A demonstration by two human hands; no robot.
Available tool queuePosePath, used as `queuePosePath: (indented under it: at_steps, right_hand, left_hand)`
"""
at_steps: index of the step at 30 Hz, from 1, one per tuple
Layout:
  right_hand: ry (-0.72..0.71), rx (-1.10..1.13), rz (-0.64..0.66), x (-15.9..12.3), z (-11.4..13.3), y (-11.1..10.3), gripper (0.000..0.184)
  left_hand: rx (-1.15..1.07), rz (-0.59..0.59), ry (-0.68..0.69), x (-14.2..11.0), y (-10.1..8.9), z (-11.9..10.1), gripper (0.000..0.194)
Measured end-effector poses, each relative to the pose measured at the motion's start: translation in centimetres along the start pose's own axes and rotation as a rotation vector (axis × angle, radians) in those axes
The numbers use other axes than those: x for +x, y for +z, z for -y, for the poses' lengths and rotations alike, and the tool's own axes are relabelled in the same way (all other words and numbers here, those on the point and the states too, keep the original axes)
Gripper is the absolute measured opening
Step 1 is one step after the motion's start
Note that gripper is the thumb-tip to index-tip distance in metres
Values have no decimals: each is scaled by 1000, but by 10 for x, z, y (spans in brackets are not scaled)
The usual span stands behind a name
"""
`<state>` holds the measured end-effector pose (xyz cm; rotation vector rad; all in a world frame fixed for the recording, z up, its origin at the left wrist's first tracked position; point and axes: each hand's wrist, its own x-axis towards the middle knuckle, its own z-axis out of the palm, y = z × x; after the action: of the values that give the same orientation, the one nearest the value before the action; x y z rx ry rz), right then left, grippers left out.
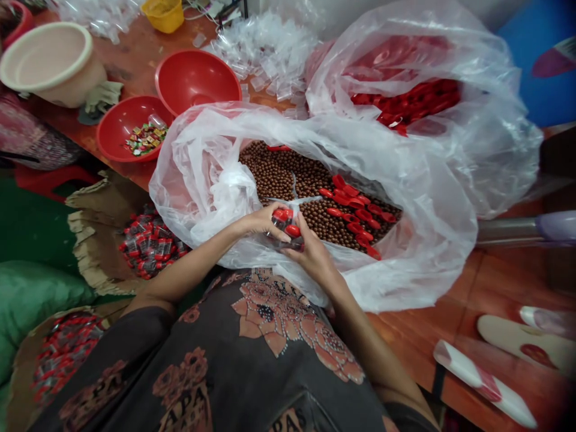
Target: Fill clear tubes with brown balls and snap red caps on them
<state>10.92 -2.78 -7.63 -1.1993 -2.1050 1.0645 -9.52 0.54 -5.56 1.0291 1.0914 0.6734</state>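
My left hand (262, 221) and my right hand (314, 247) meet over the near rim of an open plastic bag (202, 156). Between them they grip a few small clear containers with red caps (292, 230), the fingers of both hands closed around the sides. The containers' lower parts are partly hidden by my fingers. Just beyond, brown chocolate balls (281, 177) fill the bag. Red scoop-shaped plastic caps (355, 207) lie scattered on top of the balls, to the right of my hands.
Another plastic bag (486, 138) holds red pieces (423, 102) at the back right. Two red bowls (198, 78) and a cream tub (54, 60) stand at the back left. Clear empty containers (270, 51) are heaped behind. Boxes of filled packs (150, 246) sit at my left.
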Motion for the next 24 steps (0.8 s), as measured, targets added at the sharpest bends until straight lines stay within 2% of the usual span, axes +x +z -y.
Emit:
queuePosePath:
  at_steps: [3,8,11,13,16,18,21,24]
  right_hand:
    - [-17,-69,-18,13,9,-16,94]
    - [0,-66,-11,30,36,-38,92]
    - [1,-53,-10,37,54,-37,92]
    - [-33,-43,3,45,69,-28,94]
    - [-180,-15,62,63,96,2,95]
    - [-277,5,153,76,121,33,90]
    - [-350,47,397,92,163,95,83]
    - [-417,80,620,109,199,167,88]
  left_hand:
    - [-68,-7,23,-1,0,-20,76]
    - [-51,2,196,-1,-2,-51,67]
    - [-65,-11,266,-8,-8,-61,62]
    - [-79,-59,315,-23,-18,-63,63]
    - [-88,-221,324,-66,-45,-57,67]
    - [-97,-418,273,-109,-66,-48,68]
    - [-131,-768,117,-181,-96,-28,65]
    - [-207,-941,-55,-242,-126,-4,66]
